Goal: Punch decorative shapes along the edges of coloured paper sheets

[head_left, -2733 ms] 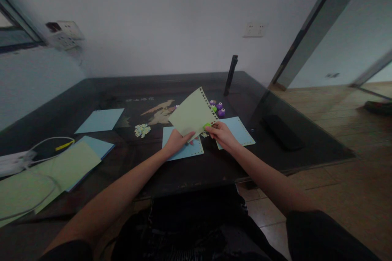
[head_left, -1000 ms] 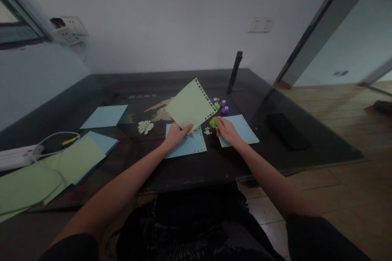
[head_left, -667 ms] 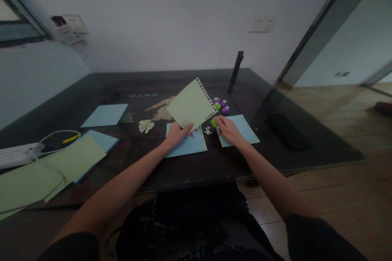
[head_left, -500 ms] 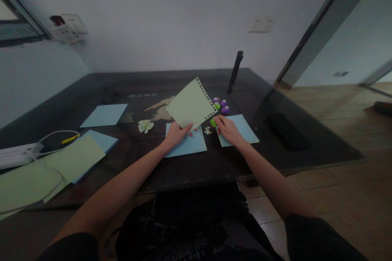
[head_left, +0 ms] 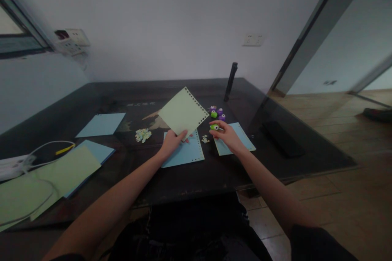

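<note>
At a dark glass table (head_left: 196, 171), the left hand (head_left: 172, 142) pinches the lower corner of a pale green sheet (head_left: 183, 111) with punched holes along two edges, lifting it tilted above a blue sheet (head_left: 186, 154). Just right of the green sheet, the right hand (head_left: 225, 133) closes its fingers around a small green punch (head_left: 214, 127), over another blue sheet (head_left: 241, 138). Beyond the green sheet's right edge sit more small punches (head_left: 218, 112), purple and green, with a dark upright post (head_left: 230, 76) behind them. A heap of paper cut-outs (head_left: 143, 134) lies left of the green sheet; farther left lie more sheets and a white cable (head_left: 36, 151).
</note>
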Demonstrator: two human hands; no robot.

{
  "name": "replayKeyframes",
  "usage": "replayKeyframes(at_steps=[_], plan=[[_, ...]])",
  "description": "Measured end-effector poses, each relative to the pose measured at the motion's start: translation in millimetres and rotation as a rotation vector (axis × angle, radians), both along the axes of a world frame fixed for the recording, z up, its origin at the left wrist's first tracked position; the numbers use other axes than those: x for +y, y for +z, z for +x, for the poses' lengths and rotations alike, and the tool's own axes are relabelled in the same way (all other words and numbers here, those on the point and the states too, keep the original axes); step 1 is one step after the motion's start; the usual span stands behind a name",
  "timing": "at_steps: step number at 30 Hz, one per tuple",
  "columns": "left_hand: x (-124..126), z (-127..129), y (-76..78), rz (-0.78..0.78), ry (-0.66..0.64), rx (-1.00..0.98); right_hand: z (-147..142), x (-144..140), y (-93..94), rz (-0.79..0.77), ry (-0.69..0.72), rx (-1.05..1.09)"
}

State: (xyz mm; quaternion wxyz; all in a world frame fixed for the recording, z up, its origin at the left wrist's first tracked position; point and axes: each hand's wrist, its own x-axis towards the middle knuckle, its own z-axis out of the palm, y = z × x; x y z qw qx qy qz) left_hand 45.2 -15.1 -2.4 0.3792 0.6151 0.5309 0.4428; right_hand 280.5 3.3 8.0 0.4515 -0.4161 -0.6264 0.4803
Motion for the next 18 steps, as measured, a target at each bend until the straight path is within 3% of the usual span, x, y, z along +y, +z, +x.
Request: replayKeyframes(at_steps=[7,10,14,18], plan=[[5,-5,-4.7,-0.005,0.036,-0.008,11,10,8.5,-0.003,-0.065,-0.004],[6,-7,-7.2,-0.005,0.043,-0.015,29,27,19.3,0.026,-0.114,-0.025],[8,-8,-11.3,0.003,0.046,0.011,58,57,30.9,0.094,-0.318,-0.061],[7,-9,-11.1,0.015,0.037,0.022,70,79,25.9,0.056,-0.343,-0.208]])
